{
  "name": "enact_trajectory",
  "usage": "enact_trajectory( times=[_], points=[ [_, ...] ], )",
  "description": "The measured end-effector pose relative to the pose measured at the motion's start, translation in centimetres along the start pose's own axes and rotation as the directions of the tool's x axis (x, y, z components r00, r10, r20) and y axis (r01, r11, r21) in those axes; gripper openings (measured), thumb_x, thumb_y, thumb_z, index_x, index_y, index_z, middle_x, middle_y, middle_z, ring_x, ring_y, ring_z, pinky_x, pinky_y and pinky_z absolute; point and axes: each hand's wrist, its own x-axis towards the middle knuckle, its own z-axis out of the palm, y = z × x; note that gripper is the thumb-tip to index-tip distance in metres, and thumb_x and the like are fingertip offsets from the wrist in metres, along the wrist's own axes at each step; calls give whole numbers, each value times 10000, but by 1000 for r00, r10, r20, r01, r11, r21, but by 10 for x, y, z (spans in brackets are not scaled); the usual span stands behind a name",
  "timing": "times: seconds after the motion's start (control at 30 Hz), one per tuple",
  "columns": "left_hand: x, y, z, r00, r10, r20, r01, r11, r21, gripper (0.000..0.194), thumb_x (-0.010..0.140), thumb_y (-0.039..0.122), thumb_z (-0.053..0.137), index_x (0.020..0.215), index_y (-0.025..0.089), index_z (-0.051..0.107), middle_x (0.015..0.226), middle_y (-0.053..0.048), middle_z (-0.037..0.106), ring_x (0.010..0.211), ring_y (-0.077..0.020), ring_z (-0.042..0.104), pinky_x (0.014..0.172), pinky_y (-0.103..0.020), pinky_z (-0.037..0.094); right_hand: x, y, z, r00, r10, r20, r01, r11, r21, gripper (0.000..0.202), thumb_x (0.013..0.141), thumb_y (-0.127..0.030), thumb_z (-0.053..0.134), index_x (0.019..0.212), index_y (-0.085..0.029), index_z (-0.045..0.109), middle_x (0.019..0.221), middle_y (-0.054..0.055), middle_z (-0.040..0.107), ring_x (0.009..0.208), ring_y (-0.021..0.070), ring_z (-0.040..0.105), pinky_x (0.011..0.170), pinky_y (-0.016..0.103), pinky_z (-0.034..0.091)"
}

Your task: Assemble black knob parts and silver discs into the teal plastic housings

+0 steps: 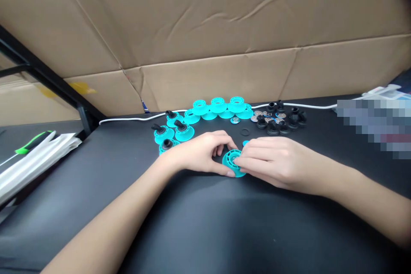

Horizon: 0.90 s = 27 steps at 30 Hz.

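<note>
A turquoise flared plastic ring [230, 162] rests on the black tabletop in front of me. My left hand [208, 150] curls round its left side, thumb at the near edge and fingers at the far edge. Over its right side, my right hand [272, 158] has its fingers pressed together, fingertips at the ring's centre opening. Whatever those fingertips pinch is hidden. A small blue disc [245, 143] shows just behind the right fingers, and a thin black O-ring [245, 132] lies a bit farther back.
Turquoise rings [218, 105] stand stacked at the back. Left of them are several rings with black fittings [184, 132] inserted. Loose black fittings [272, 126] and round discs [257, 118] lie back right. A white cable [138, 119] runs along the cardboard wall [205, 72]; a green-black screwdriver [34, 142] is far left.
</note>
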Motion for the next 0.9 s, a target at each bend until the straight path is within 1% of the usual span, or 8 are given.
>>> enact_trajectory(
  times=[0.07,0.1,0.27,0.33,0.43,0.6,0.77,0.9],
  points=[
    [0,0,0,1000,4,2,-4,1000,0,552,798,567,881,1168,199,700,985,-24,574,841,-164,545,722,-282,485,1,1,0,994,-75,82,81,994,-72,288,1067,-102,488,1057,-181,765,866,73,729,777,238,616,698,377,497],
    [0,0,0,1000,5,3,-5,1000,3,555,797,566,883,1171,200,699,984,-23,573,841,-164,544,722,-281,485,1,2,1,992,-84,90,89,994,-59,283,1072,-103,484,1075,-171,759,881,80,726,792,239,612,703,375,491],
    [0,0,0,1000,5,6,-5,1000,20,515,817,569,865,1144,206,702,983,-20,576,850,-164,548,730,-275,484,-2,9,9,999,38,39,-46,970,239,183,1068,-211,586,1175,-177,731,1025,102,729,925,230,657,792,345,544],
    [0,0,0,1000,7,11,-7,1000,26,496,826,575,854,1121,206,703,968,-17,569,848,-164,547,730,-274,480,-4,11,11,993,95,65,-110,955,277,182,1037,-239,646,1193,-185,724,1061,106,724,965,240,665,818,355,560],
    [0,1,0,1000,11,11,-11,1000,29,493,823,575,855,1110,205,700,957,-14,560,840,-166,545,725,-276,477,-4,12,12,988,109,109,-134,955,265,186,1018,-232,671,1194,-203,724,1064,100,733,981,254,664,825,367,565],
    [-1,3,-1,1000,13,0,-13,1000,29,435,827,512,872,1080,207,693,950,-2,548,836,-159,543,726,-271,478,-4,12,10,993,85,81,-102,966,238,202,1043,-251,635,1223,-192,706,1088,109,730,997,260,669,852,385,566],
    [0,5,-2,1000,5,4,-6,1000,29,460,824,548,863,1070,203,686,941,-9,552,832,-165,543,717,-275,473,-5,11,10,989,107,105,-130,961,246,233,1032,-272,657,1249,-192,686,1078,101,725,967,254,677,825,381,569],
    [0,3,-1,1000,9,-18,-8,1000,18,474,803,532,884,1080,201,686,936,-5,557,814,-159,545,706,-276,476,-3,13,10,984,179,-19,-169,951,258,203,1040,-267,636,1231,-204,664,1109,96,730,997,248,688,872,382,574]
  ],
)
